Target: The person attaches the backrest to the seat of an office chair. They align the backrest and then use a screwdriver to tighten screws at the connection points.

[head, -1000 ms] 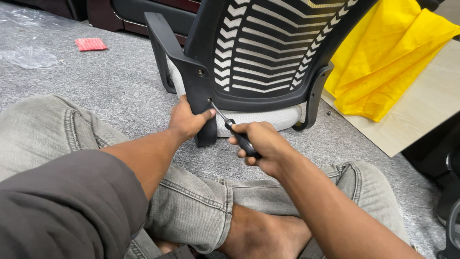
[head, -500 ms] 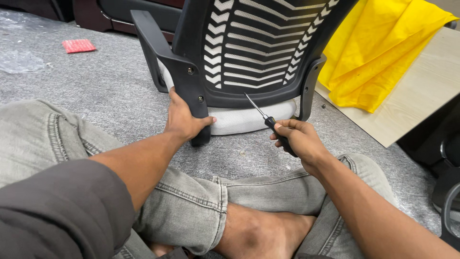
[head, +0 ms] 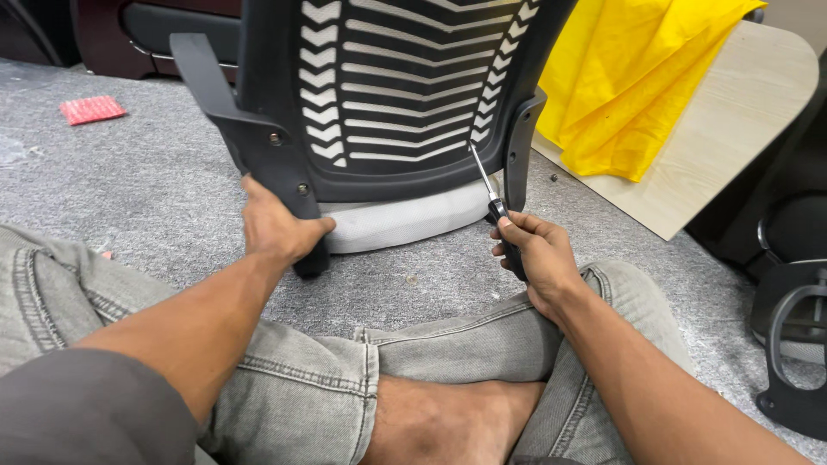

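A black office chair (head: 405, 95) with a slotted mesh back and a grey seat cushion (head: 396, 220) lies on the grey carpet in front of me. My left hand (head: 276, 228) grips the lower end of the chair's left armrest bracket (head: 258, 146), which shows two screws. My right hand (head: 534, 254) holds a screwdriver (head: 489, 194) by its black handle. The metal shaft points up and to the left, its tip close to the right armrest bracket (head: 521, 146). My crossed legs in grey jeans fill the foreground.
A yellow cloth (head: 637, 77) drapes over a light wooden board (head: 732, 146) at the right. A red packet (head: 90, 109) lies on the carpet far left. Another black chair part (head: 792, 336) sits at the right edge. Dark furniture stands along the back.
My right hand has carried the screwdriver from the left armrest bracket over to the right bracket. My left hand has kept its grip on the left bracket.
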